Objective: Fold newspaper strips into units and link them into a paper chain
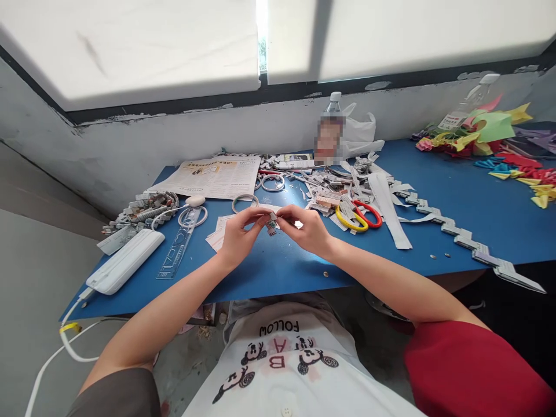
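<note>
- Bridging the two hands: a small folded paper piece (pixel 272 225), held above the counter (pixel 269 269).
- Left hand (pixel 239 234): pinched narrow, gripping the piece from its left.
- Right hand (pixel 309 231): pinched narrow at its upper right — neither hand is clearly nearer.
- Long axis: appears to point toward the counter's near edge — exact tilt cannot be told.

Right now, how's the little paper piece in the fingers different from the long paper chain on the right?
The little paper piece is tiny; the paper chain is long, with many folded links in a row. The piece is held in the fingers, while the chain lies on the blue table, one end poking past the edge. Both look like folded paper.
</note>
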Tool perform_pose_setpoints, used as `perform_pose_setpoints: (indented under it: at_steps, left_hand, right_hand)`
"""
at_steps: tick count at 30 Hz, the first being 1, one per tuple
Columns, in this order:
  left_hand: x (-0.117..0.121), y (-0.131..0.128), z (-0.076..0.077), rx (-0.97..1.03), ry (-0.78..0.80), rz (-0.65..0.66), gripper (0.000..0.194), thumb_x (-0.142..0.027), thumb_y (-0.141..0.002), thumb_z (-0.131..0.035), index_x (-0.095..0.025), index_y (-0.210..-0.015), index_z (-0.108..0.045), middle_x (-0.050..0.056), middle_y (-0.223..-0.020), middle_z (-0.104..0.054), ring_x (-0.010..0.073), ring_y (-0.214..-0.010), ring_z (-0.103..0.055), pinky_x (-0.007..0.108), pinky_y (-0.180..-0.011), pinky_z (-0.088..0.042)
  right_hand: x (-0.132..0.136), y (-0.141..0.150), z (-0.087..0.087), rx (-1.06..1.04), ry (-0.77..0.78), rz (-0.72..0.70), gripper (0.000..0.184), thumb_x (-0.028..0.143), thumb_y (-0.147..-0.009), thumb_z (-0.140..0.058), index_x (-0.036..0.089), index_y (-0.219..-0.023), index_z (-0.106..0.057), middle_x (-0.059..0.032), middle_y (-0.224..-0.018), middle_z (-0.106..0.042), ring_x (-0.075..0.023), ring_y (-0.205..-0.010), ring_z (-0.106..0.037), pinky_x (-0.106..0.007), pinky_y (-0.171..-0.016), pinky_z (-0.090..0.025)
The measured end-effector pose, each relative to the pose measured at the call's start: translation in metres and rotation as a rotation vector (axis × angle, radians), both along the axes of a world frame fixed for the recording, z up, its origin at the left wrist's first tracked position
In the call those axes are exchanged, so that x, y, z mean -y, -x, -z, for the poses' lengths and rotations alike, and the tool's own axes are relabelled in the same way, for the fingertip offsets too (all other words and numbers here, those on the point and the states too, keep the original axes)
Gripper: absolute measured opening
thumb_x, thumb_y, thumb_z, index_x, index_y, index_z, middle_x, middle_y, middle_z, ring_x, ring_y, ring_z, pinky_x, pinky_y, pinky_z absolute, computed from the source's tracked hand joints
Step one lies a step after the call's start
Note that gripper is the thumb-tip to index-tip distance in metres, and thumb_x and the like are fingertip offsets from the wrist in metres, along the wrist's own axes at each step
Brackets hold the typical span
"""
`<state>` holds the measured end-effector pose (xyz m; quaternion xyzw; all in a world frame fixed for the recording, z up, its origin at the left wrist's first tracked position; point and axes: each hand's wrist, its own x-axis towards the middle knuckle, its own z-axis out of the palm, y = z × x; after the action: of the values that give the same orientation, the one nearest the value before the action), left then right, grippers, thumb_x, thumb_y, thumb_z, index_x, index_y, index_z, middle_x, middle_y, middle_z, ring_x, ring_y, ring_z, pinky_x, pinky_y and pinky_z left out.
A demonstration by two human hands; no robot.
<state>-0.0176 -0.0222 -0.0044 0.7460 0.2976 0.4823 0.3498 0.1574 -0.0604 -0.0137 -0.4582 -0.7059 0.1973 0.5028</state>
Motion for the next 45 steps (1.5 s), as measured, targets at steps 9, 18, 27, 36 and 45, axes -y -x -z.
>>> perform_pose_setpoints:
  at_steps: [9, 18, 27, 36, 45]
  left_hand:
    - [-0.002, 0.006, -0.001, 0.019, -0.456, 0.017, 0.009, -0.019, -0.085, -0.065, -0.021, -0.091, -0.07, 0.004, -0.097, -0.075, 0.0177, -0.087, -0.072, 0.031, -0.079, -0.058]
    - [-0.001, 0.005, -0.004, 0.033, -0.455, 0.079, 0.013, -0.013, -0.081, -0.069, -0.021, -0.091, -0.069, 0.004, -0.096, -0.074, 0.0169, -0.088, -0.071, 0.031, -0.081, -0.058]
    - [0.0, 0.005, -0.009, 0.01, 0.064, 0.187, 0.017, -0.03, -0.074, -0.075, -0.017, -0.082, -0.067, 0.004, -0.09, -0.067, 0.0162, -0.085, -0.066, 0.032, -0.081, -0.059]
    - [-0.015, 0.009, -0.009, 0.044, 0.667, 0.422, 0.023, -0.033, -0.072, -0.078, -0.015, -0.079, -0.066, 0.002, -0.083, -0.065, 0.0152, -0.081, -0.064, 0.034, -0.08, -0.055]
    - [-0.022, 0.012, -0.007, 0.007, 0.985, 0.621, 0.03, -0.036, -0.071, -0.08, -0.014, -0.083, -0.063, 0.001, -0.075, -0.065, 0.0142, -0.07, -0.067, 0.027, -0.068, -0.054]
  right_hand:
    - [-0.004, -0.002, 0.003, 0.229, -0.644, 0.036, 0.01, 0.015, -0.089, -0.053, 0.02, -0.095, -0.059, -0.004, -0.075, -0.071, -0.0128, -0.06, -0.064, -0.024, -0.058, -0.051]
    - [-0.003, -0.004, -0.002, 0.317, -0.739, 0.047, 0.012, 0.012, -0.089, -0.053, 0.019, -0.098, -0.057, -0.0042, -0.073, -0.07, -0.014, -0.062, -0.066, -0.025, -0.058, -0.051]
    - [-0.004, -0.005, 0.001, 0.384, -0.635, 0.042, 0.008, 0.015, -0.089, -0.051, 0.02, -0.089, -0.058, -0.003, -0.07, -0.07, -0.0133, -0.06, -0.063, -0.025, -0.057, -0.047]
    - [-0.003, -0.006, -0.001, 0.286, -0.351, -0.072, 0.009, 0.018, -0.087, -0.052, 0.018, -0.084, -0.06, -0.0009, -0.065, -0.065, -0.01, -0.053, -0.054, -0.022, -0.052, -0.041]
    - [0.002, -0.001, 0.0, 0.121, -0.209, -0.168, 0.005, 0.018, -0.084, -0.056, 0.017, -0.086, -0.06, 0.0023, -0.06, -0.061, -0.007, -0.049, -0.046, -0.02, -0.051, -0.04]
